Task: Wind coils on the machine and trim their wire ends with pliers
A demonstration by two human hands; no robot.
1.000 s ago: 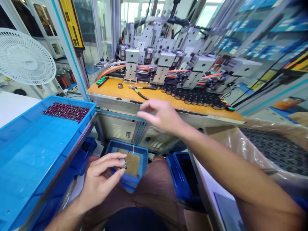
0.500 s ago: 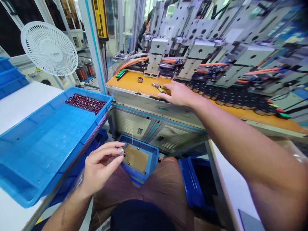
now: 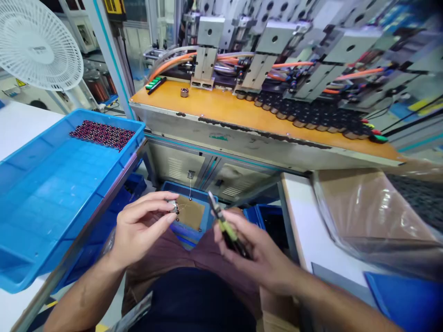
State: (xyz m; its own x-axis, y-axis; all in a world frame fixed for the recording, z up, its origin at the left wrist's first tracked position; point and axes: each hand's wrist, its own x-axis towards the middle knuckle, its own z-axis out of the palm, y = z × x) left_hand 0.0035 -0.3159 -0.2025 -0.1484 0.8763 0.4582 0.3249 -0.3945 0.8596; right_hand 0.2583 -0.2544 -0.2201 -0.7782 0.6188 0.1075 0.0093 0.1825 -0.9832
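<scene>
Between the thumb and fingers of my left hand (image 3: 143,226) is a small round metal part (image 3: 174,205), with thin wire ends sticking out to its right. My fingers cover much of it. My right hand (image 3: 254,249) is wrapped round a pair of pliers (image 3: 224,226) with yellow-green and black handles, slightly blurred. Their jaws point up and to the left, apart from the metal part. Beneath both hands, a blue bin (image 3: 207,221) lined with brown cardboard (image 3: 192,214) holds a few small dark pieces.
On my left stands a large blue tray (image 3: 69,170) with many small red-and-dark parts (image 3: 102,134) at its far end. Ahead, an orange machine ledge (image 3: 221,103) bears a single ring-shaped part (image 3: 184,92) and a row of black-topped parts (image 3: 304,113). A fan (image 3: 38,46) stands at far left.
My right hand has taken the pliers off the orange ledge and brought them down towards my left hand. My left hand still holds the metal part. The view has shifted right and down.
</scene>
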